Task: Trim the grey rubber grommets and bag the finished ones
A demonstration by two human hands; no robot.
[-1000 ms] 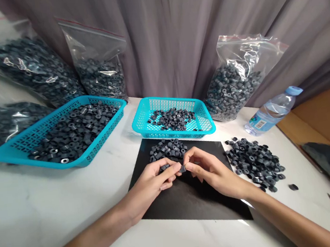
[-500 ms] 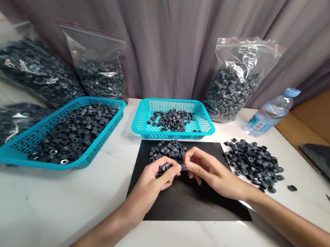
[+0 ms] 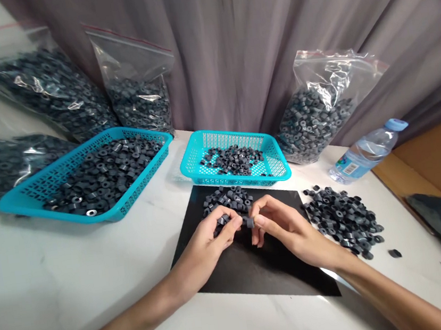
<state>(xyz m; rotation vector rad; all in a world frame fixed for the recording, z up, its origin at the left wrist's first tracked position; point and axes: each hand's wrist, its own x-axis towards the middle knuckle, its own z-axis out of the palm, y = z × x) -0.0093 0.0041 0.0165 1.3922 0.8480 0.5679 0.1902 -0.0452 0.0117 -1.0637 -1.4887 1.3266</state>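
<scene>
Over the black mat [image 3: 233,270], my right hand [image 3: 286,224] pinches a small dark grey cylindrical spacer [image 3: 249,223] between thumb and index finger. Just left of it, my left hand [image 3: 215,235] is closed with thumb and index fingertips together; whatever sits between them, if anything, is too small and hidden to make out. The two hands' fingertips are a short gap apart. Behind them, a pile of the same grey spacers [image 3: 228,199] lies on the mat's far part, partly covered by my left hand.
A blue basket [image 3: 285,170] with some dark rings stands behind the mat. A fuller blue basket [image 3: 20,205] is on the left. To the right lie a heap of dark rings [image 3: 342,219] and a water bottle [image 3: 367,152]. Filled zip bags [image 3: 314,121] line the curtain.
My fingertips have drawn slightly apart; the spacer between both hands is now at my right fingertips. The whole view has shifted a little.
</scene>
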